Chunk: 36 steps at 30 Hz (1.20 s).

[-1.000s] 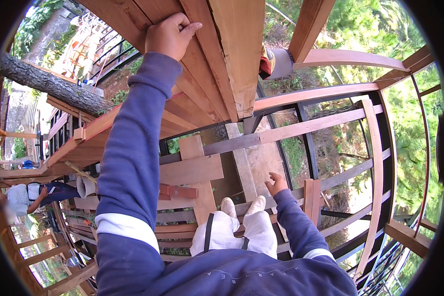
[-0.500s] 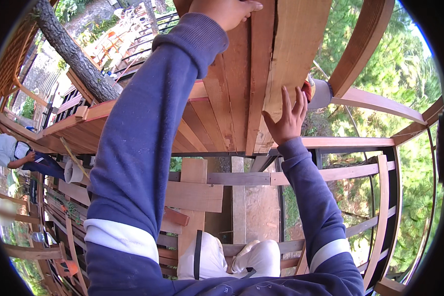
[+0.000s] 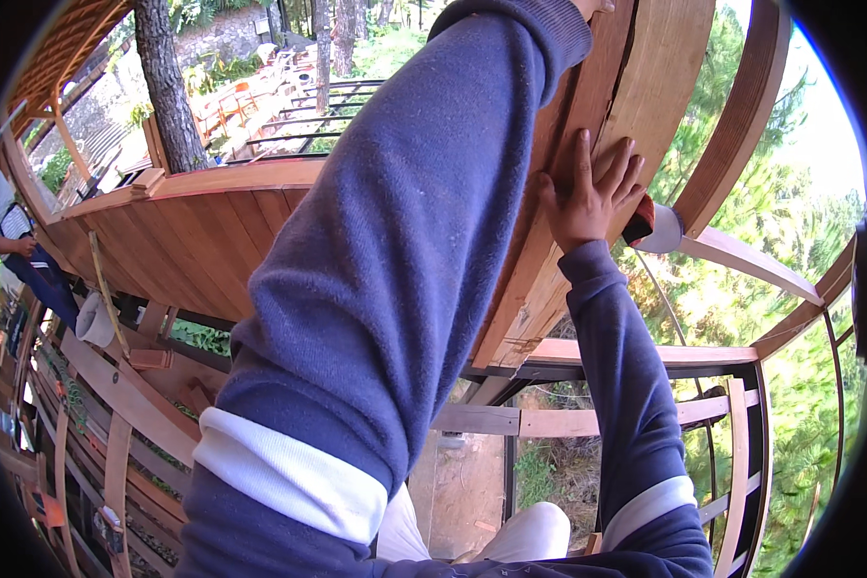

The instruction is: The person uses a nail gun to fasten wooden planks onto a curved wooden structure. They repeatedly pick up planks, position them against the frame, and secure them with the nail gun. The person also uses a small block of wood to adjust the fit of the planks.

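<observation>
Head view, the only 1. We find the right hand [image 3: 592, 202] unclenched, fingers spread, laid against 2 planks: the thumb and forefinger over the reddish plank [image 3: 604, 67], the other fingers over the light plank [image 3: 663, 87]. It grasps nothing that we can see. The left hand [image 3: 595, 6] is cut off by the upper edge, near the reddish plank; we cannot tell its grip.

Both planks slope from the top centre down to a dark frame [image 3: 665, 371], the light plank's lower end looking rough. Just right of the right hand we note a grey cylinder [image 3: 661, 233] with a red end, kind uncertain, beside a curved beam [image 3: 742, 125].

At left we record a board wall [image 3: 188, 241], a tree trunk [image 3: 166, 87], a co-worker [image 3: 14, 231] and a white bucket [image 3: 94, 320].
</observation>
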Tool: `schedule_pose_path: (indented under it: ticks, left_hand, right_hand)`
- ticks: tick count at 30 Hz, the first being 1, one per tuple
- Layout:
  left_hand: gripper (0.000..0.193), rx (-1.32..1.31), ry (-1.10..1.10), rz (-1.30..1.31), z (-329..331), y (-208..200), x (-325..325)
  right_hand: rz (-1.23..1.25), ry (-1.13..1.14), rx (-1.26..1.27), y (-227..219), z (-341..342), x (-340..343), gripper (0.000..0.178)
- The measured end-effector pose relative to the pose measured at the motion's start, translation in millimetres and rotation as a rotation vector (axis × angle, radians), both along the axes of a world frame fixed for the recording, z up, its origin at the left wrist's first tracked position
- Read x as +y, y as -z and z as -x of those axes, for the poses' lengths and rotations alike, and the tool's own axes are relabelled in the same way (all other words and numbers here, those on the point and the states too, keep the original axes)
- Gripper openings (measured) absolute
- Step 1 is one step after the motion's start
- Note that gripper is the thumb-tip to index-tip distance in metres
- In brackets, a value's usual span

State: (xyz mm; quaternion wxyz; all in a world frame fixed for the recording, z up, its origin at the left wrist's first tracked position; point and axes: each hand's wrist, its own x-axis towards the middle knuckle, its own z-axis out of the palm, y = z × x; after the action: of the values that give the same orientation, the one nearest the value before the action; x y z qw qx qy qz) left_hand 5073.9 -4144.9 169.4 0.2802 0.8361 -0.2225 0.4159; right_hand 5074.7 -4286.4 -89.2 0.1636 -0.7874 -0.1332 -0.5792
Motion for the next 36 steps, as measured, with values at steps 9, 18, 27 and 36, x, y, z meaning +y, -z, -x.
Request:
schedule_pose_path:
  ticks: [9,18,27,36]
  left_hand:
    - [0.048,0.102,0.014,-0.046,5.8,11.0,3.6]
    - [0.067,-0.649,-0.095,-0.368,-9.8,103.3,15.0]
    - [0.116,-0.563,-0.152,-0.619,-5.5,117.7,36.2]
    - [0.116,-0.585,-0.162,-0.594,-8.4,122.0,32.6]
  right_hand:
    - [0.007,0.039,0.009,2.2,0.8,0.9,0.085]
    - [0.040,0.097,0.033,3.3,0.4,-2.6,0.084]
    - [0.005,0.069,0.038,5.4,0.3,3.2,0.087]
    - [0.020,0.001,-0.019,5.6,-1.2,-0.7,0.087]
